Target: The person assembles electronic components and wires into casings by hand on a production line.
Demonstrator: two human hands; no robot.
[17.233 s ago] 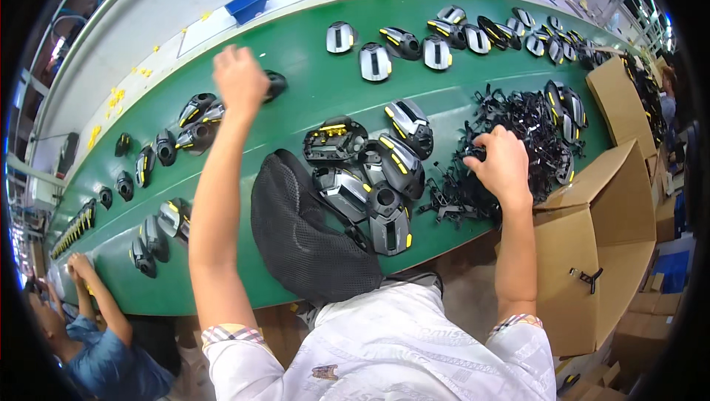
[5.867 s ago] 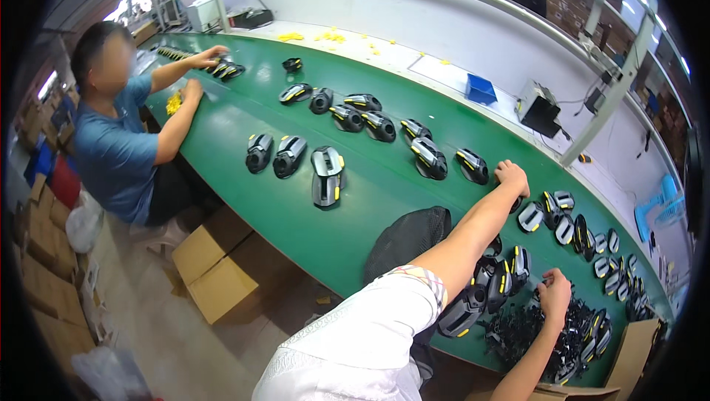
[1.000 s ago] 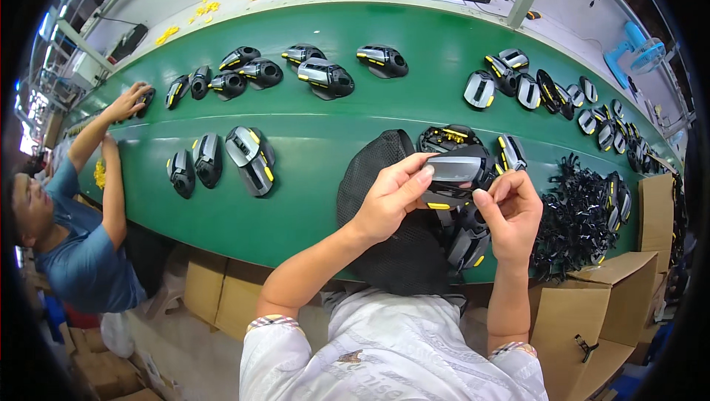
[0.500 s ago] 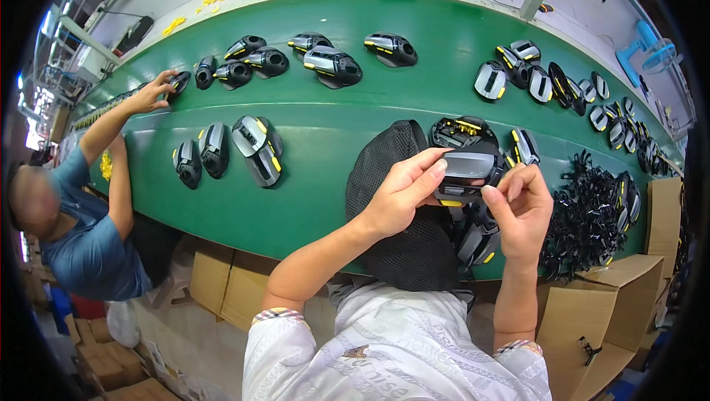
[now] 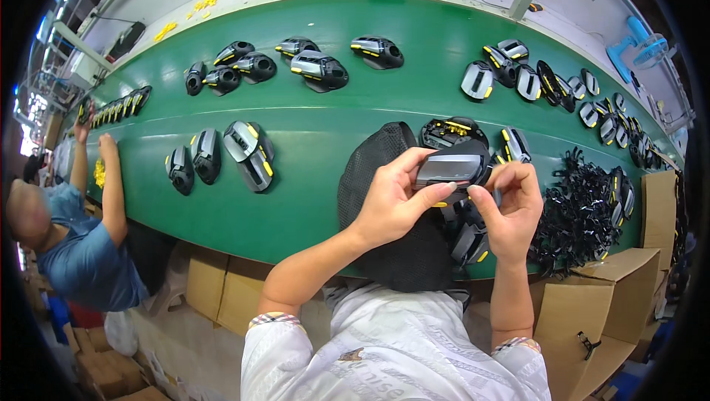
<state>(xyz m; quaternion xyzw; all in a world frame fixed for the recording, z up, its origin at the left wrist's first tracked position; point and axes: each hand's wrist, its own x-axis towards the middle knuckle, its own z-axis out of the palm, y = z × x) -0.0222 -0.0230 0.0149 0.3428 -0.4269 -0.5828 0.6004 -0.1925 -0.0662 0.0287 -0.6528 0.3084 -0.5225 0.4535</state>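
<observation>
Both my hands are raised over the near edge of the green bench. My left hand point(image 5: 396, 197) grips a grey-and-black plastic housing point(image 5: 452, 168) between its thumb and fingers. At the housing's right end, my right hand point(image 5: 510, 205) has its bent fingers and thumb on the rim; whatever small part it may hold is hidden. Just beyond the housing lies a black holder point(image 5: 451, 132) with small yellow pieces in it. Another housing point(image 5: 515, 145) with a yellow edge rests beside it, and more housings point(image 5: 470, 240) lie below my hands.
A black mesh cap point(image 5: 370, 186) fills the middle foreground. To the right are a heap of black strips point(image 5: 577, 216) and an open carton point(image 5: 573, 305). Grey-and-black housings point(image 5: 319, 68) stand in groups along the green bench point(image 5: 310, 172). A co-worker point(image 5: 89, 246) sits at the left.
The housing in my hands has tilted, its grey top now turned more toward me. The co-worker's outstretched arm has drawn back to the far left, by a row of housings.
</observation>
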